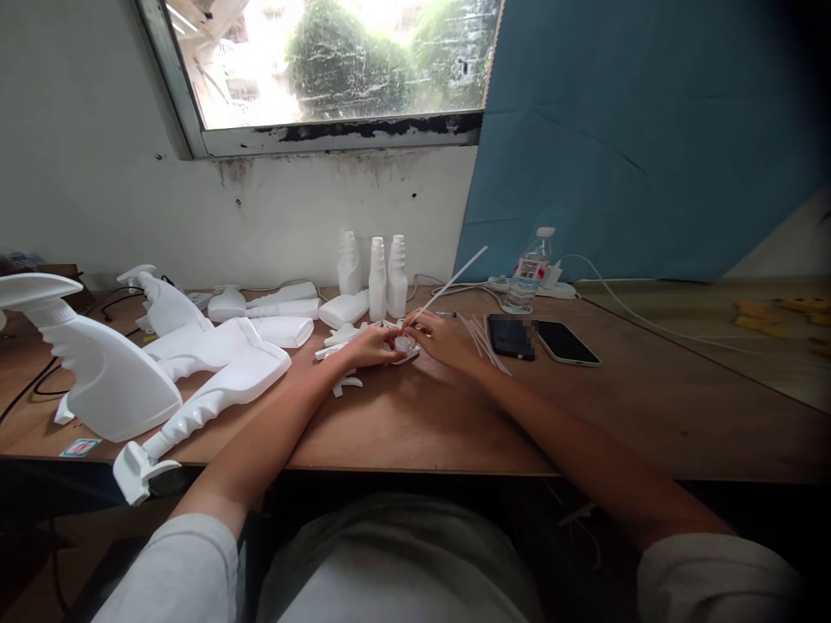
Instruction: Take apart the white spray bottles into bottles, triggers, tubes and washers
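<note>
**Both hands closed around a small white cap and tube at mid-desk**

Nearest, left of the fingers: a heap of white spray bottles (195, 372) lying on their sides on the wooden desk (649, 407), one with its trigger head (133, 472) hanging over the front edge. One large bottle (97, 363) sits closest to the camera, far left. Nothing lies between the forearms and the hands; the desk there is bare wood.

At the fingers: left hand (371, 348) and right hand (441, 337) meet fingertip to fingertip over a small white cap piece (405, 344) that rests on or just above the desk. Left fingers curl in and pinch the cap from its left side. Right fingers are bent, pinching a thin white dip tube (447, 284) at its lower end, right at the cap; the tube slants up and away to the right. Whether the tube's end is seated in the cap, cannot tell. Loose white trigger parts (341, 336) lie just left of and under the left fingers.

Just right of the fingers: a bundle of spare tubes (484, 339), then two dark phones (542, 339) side by side, flat.

Beyond the fingers: three upright white bottles (376, 275) near the wall, more lying bottles (286, 305) to their left, a clear water bottle (529, 275) to the right, with white cable (623, 298) trailing off. Window (331, 61) above.
</note>
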Demonstrator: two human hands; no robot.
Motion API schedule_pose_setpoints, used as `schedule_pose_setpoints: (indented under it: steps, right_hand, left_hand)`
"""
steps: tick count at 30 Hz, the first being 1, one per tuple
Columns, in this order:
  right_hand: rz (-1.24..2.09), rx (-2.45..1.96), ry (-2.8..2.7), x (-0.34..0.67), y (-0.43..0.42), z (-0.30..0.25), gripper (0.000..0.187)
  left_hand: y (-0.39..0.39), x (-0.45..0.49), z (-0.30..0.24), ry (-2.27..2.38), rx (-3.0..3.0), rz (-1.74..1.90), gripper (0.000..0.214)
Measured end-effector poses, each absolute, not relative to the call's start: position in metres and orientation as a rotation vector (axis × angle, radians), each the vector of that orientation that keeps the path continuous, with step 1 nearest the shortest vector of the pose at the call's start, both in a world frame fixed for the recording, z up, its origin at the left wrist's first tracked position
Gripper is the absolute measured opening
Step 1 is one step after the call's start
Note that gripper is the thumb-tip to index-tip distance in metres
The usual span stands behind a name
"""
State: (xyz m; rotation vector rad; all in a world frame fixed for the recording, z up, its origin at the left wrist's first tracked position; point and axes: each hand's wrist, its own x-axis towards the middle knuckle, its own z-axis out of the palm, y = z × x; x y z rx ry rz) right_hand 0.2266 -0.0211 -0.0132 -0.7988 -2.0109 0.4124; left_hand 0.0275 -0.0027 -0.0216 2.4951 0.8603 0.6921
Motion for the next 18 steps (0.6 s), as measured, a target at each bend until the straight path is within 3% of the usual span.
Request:
schedule_pose_setpoints:
  steps: [11, 18]
  right_hand:
    - [0.284, -0.825, -2.145, 0.2174, -0.017, -0.0121, 0.019]
    - [0.234, -0.817, -2.142, 0.2173, -0.0165, -0.0153, 0.022]
  left_hand:
    - [-0.0043, 0.0295, -0.0185, 0.919, 2.448, 0.728, 0.029]
    - [-0.0057, 0.0303, -0.0187, 0.898, 2.43, 0.732, 0.032]
